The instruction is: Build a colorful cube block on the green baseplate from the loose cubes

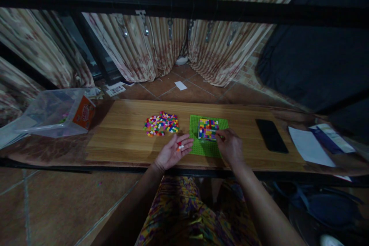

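Note:
My left hand [174, 151] lies palm up with its fingers stretched out, and a few small red, white and orange toy bricks [180, 147] rest on it. Across from it, my right hand [230, 146] pinches its fingertips together at the right side of a multicoloured brick block [208, 128]. Whatever those fingertips hold is too small to make out. The block stands on a green studded baseplate [206, 150]. Beyond my left hand, a pile of loose coloured bricks [162, 123] is spread over the wooden board.
The wooden board [115, 138] lies along the table. On its right side is a black phone [271, 135], with papers [309, 146] farther right. A clear plastic box [57, 111] with an orange label stands at the left. Curtains and a dark bar are behind.

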Tool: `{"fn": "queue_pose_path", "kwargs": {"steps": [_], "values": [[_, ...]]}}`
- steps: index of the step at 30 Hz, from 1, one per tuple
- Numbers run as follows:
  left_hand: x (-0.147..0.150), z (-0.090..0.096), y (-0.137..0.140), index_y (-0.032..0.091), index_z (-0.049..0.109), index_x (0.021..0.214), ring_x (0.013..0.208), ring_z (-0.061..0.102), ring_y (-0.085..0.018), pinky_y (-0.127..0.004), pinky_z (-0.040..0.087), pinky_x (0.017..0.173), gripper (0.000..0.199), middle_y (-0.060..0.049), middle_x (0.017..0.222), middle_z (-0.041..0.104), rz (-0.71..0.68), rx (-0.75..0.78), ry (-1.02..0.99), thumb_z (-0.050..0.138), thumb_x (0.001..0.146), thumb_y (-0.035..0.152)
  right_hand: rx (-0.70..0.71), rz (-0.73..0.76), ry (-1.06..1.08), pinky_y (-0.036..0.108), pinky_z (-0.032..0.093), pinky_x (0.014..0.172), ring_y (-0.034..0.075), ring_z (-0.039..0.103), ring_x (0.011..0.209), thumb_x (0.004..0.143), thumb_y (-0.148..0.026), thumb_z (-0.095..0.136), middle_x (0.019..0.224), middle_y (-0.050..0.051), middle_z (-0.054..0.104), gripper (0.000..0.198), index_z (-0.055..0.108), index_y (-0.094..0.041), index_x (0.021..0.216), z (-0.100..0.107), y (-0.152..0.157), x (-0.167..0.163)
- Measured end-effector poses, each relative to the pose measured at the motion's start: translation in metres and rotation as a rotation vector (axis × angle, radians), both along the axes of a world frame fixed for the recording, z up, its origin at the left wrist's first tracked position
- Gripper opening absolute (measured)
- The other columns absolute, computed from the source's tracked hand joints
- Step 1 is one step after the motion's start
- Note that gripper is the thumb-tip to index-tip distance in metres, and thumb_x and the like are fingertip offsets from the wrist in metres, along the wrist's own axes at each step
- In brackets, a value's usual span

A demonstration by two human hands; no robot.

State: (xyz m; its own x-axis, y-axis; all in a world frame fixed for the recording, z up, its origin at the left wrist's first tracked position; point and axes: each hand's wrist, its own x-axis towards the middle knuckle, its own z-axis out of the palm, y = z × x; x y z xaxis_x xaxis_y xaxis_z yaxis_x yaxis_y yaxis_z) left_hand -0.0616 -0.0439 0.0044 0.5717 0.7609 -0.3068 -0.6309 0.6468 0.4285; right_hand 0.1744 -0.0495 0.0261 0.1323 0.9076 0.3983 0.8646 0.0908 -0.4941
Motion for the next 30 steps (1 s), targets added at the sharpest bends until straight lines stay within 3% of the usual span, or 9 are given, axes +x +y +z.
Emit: {"fn": "queue_pose_path", "kwargs": {"steps": [7,18,30], "values": [[0.0,-0.001,0.0,0.01,0.059,0.119,0.097,0.063,-0.019,-0.032,0.046,0.091,0.047,-0.015,0.111,0.065,-0.004,0.003,0.006,0.039,0.094,0.043,0.019,-0.023,0.135,0.031,0.046,0.062,0.017,0.056,0.062,0.082,-0.04,0.055,0.081,0.008,0.065,0.029,0.07,-0.015,0.086,-0.003,-0.005,0.003],[0.0,0.001,0.0,0.009,0.06,0.116,0.097,0.063,-0.019,-0.032,0.046,0.09,0.047,-0.014,0.109,0.066,-0.004,0.014,0.016,0.037,0.095,0.043,-0.028,-0.202,0.398,0.032,0.045,0.061,0.02,0.06,0.065,0.077,-0.049,0.058,0.083,0.012,0.069,0.044,0.068,-0.011,0.096,-0.008,0.0,-0.001],[0.001,-0.001,0.001,0.008,0.061,0.116,0.096,0.063,-0.019,-0.032,0.046,0.09,0.047,-0.015,0.109,0.066,0.002,0.004,0.019,0.037,0.094,0.043,-0.049,-0.147,0.572,0.032,0.049,0.062,0.022,0.065,0.069,0.075,-0.044,0.06,0.082,0.013,0.072,0.038,0.069,-0.011,0.092,-0.01,0.002,-0.002]]}}
